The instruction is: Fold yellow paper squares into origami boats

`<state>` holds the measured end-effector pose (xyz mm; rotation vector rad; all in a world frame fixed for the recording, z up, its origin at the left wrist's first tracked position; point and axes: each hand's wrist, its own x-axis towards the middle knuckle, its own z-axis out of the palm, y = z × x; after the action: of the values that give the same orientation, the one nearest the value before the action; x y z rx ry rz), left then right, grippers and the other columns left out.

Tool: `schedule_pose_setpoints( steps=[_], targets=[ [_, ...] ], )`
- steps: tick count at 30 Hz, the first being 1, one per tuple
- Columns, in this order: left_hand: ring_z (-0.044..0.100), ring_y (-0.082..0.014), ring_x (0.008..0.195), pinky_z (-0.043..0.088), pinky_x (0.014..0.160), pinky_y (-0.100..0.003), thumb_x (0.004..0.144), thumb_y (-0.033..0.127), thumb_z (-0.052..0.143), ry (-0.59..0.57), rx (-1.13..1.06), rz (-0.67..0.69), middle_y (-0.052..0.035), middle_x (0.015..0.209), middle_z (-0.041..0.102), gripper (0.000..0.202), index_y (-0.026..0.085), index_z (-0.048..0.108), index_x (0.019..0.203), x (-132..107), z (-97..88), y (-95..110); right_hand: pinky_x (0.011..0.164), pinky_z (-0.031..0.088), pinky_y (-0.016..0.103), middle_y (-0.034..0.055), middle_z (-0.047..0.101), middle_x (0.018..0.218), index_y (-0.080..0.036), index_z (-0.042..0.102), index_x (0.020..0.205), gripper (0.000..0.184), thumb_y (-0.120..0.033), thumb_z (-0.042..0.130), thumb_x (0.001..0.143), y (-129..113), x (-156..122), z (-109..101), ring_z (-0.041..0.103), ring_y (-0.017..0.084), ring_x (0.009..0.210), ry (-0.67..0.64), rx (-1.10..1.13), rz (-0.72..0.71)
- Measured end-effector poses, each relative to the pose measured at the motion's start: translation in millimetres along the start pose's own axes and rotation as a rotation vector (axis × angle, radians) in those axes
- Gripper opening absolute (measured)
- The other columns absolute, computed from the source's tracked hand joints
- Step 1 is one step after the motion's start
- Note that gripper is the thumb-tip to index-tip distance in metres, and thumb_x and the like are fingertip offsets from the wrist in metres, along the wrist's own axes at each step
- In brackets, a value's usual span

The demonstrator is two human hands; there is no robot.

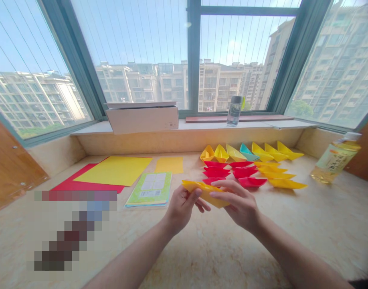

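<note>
Both my hands hold a folded yellow paper piece (203, 190) above the marble counter (202, 249). My left hand (181, 207) pinches its left end with thumb and fingers closed. The paper's right part is gripped by my right hand (238, 202), fingers laid along it. Just beyond lie several finished paper boats: red ones (232, 172), yellow ones (280, 178), and a back row of yellow boats with one teal boat (247, 151).
Yellow sheet (114, 170) on a red sheet (69, 184), a smaller yellow sheet (169, 165) and a green paper pack (150, 188) lie at left. Cardboard box (142, 117) and small bottle (233, 110) stand on the sill. Drink bottle (334, 158) at right.
</note>
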<state>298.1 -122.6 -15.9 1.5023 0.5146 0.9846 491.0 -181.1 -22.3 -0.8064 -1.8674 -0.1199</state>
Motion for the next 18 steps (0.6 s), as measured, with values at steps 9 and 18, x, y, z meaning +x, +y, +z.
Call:
schedule_pose_setpoints(
  steps=[9,18],
  targets=[
    [0.067,-0.0179,0.049,0.051,0.046,-0.025,0.088,0.055,0.057,0.126,0.044,0.105,-0.0060,0.057,0.070,0.043,0.013,0.066,0.085,-1.9,0.2,6.2,0.090,0.056,0.043,0.0097,0.056,0.129,-0.038,0.039,0.145,0.066,-0.022,0.067,0.087,-5.5,8.9,7.0,0.060,0.026,0.111,0.081,0.243,0.310],
    [0.069,-0.0171,0.059,0.055,0.054,-0.028,0.088,0.044,0.062,0.153,0.059,0.274,-0.0044,0.071,0.072,0.028,0.015,0.062,0.092,-6.4,3.4,6.2,0.087,0.054,0.041,0.0075,0.063,0.114,-0.037,0.010,0.153,0.100,-0.034,0.077,0.079,-23.4,22.8,9.3,0.065,0.022,0.101,0.005,0.837,0.706]
  ],
)
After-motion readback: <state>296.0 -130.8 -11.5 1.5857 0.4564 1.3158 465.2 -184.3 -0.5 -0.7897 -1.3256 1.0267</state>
